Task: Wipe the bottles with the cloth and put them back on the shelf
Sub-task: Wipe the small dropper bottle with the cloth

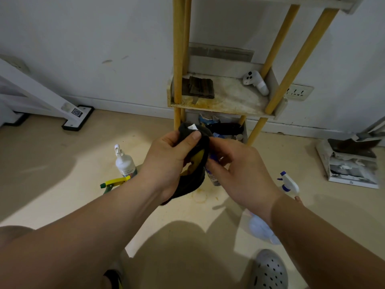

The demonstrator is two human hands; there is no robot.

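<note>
The left hand (171, 161) grips a dark cloth (194, 180), thumb pressed on top of the bunched fabric, with a yellow lining showing in the fold. The right hand (237, 170) holds a small bottle (214, 177), its fingers curled round it. The bottle's upper end is buried in the cloth, and only a clear lower part and a bit of blue show. Both hands are raised in front of the shelf (225, 106), level with its lowest tier.

The shelf has yellow wooden posts and stained white boards, and it stands against a scuffed white wall. On its middle board lie a dark slatted wooden piece (200, 87) at the left and a white controller (256, 82) at the right. The tier below holds crumpled, dark items that are too blurred to name.

The floor (62, 163) in front of the shelf is pale beige, with a yellowish stain and a ring mark below the hands. Left of the shelf a white spray bottle (124, 161) stands on the floor, and a yellow and green trigger head (115, 182) is just beside it. Right of the shelf stands a blue and white sprayer (289, 182), with a pale translucent bottle (260, 229) nearer the person and partly under the right forearm. A wall socket (298, 92) sits just right of the shelf. Further right, a worn stack of papers (352, 167) lies on the floor. Far left of the shelf, a white frame rests on a black foot (77, 118). A grey clog (269, 270) is at the bottom edge.
</note>
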